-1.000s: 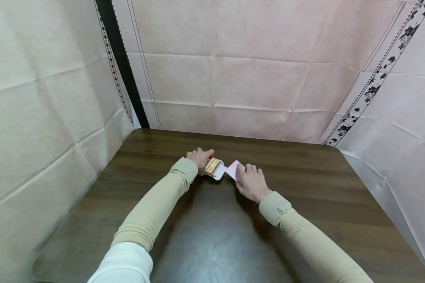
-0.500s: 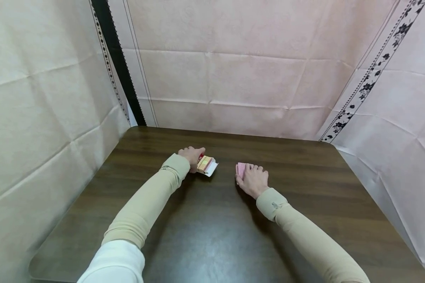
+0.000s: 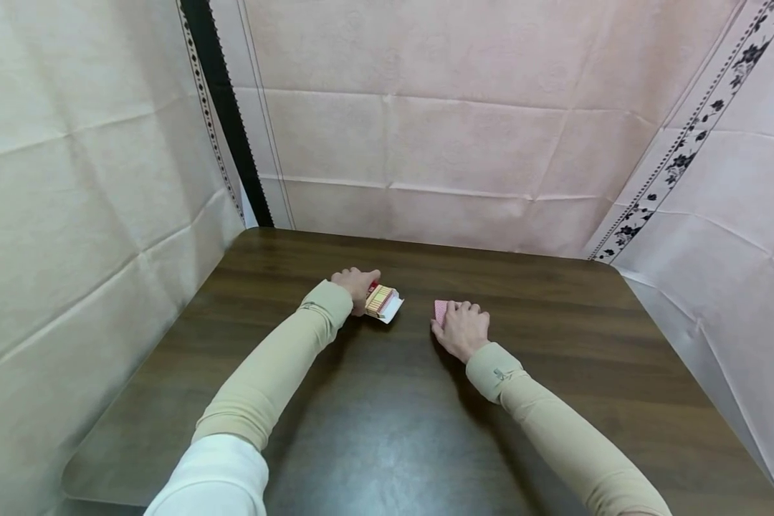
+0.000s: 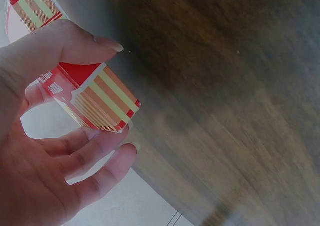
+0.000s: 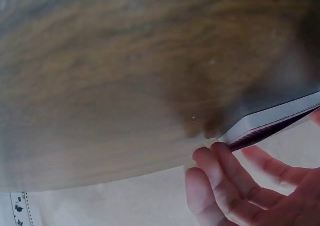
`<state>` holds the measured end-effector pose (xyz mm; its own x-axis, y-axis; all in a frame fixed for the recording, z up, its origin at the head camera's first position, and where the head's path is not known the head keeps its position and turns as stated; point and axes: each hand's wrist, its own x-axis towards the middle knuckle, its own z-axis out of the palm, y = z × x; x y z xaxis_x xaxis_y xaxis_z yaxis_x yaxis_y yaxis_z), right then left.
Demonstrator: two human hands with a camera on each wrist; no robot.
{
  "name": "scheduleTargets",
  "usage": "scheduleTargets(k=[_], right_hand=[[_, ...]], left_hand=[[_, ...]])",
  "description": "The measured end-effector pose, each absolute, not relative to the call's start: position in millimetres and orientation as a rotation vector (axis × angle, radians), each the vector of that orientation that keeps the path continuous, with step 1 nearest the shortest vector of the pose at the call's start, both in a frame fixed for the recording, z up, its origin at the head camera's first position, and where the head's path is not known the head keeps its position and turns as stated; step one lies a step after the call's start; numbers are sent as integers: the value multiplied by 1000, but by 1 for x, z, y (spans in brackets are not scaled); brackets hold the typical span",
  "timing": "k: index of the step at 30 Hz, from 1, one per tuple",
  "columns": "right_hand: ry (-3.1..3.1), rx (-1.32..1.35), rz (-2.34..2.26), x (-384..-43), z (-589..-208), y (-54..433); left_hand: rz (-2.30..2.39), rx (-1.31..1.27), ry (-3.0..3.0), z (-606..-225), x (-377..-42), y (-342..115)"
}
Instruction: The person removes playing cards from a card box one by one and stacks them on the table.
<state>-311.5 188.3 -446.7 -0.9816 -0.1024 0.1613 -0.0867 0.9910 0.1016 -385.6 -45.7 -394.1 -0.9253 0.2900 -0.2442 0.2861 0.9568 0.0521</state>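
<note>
In the head view my left hand (image 3: 356, 288) grips a small card box (image 3: 379, 299), red with yellow stripes; its white flap stands open toward the right. The left wrist view has the striped box (image 4: 107, 98) between thumb and curled fingers. To the right, my right hand (image 3: 464, 331) holds a deck of playing cards (image 3: 441, 309) with pink patterned backs, mostly covered by the fingers. Seen from the right wrist, the deck (image 5: 275, 121) shows its pale edge and dark reddish face beside the fingertips. Box and deck are apart.
Both hands are over the far half of a dark brown wooden table (image 3: 374, 401). Pale cloth (image 3: 413, 143) hangs behind the table and along both sides. A black strip (image 3: 228, 115) runs down the back left corner.
One second ago the deck and the box flap were close together between my hands. My left hand has since drawn left with the box, and my right hand slightly right with the deck.
</note>
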Motion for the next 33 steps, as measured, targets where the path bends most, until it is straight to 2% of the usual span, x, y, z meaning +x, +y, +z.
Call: scheduleTargets(k=[13,16,25,28,33], right_hand=[[-2949,136,-86,-311,-439,185],[-2866,270,-33,-308,-434,185],[-2570,977,251,-303,-421,161],[-2613,1050,223,-303,-422,153],[-2757,1006,86,-303,-427,148]], left_hand=[[60,413,2856,-392,-380,-47],[72,441,2854,-389,-378,-46],[58,516,2848,-393,-377,-44],[57,552,2850,-392,-376,-41],[31,601,2839,-389,-374,-27]])
